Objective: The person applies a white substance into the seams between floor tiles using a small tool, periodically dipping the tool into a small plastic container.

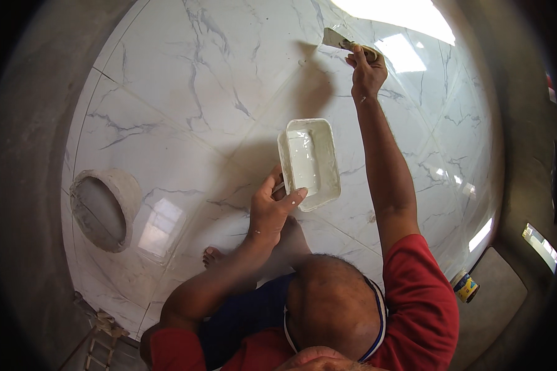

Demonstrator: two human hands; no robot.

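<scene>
My left hand (270,209) grips the near left side of a white rectangular tub (329,162), its thumb over the rim. Inside the tub lies a wet, glossy white paste, and the rim is smeared. Stretched far forward and to the right, my right hand (369,75) is closed round the handle of a putty knife (335,39). The knife's flat metal blade points left, over the white tiles; whether it touches them I cannot tell. White specks dot both wrists.
Glossy white tiles with grey veins (167,80) spread below, crossed by thin joints. A round, plaster-crusted bucket (130,198) lies at the left. A small yellow and blue can (465,286) stands at the right edge. Part of a ladder (98,352) shows at the lower left.
</scene>
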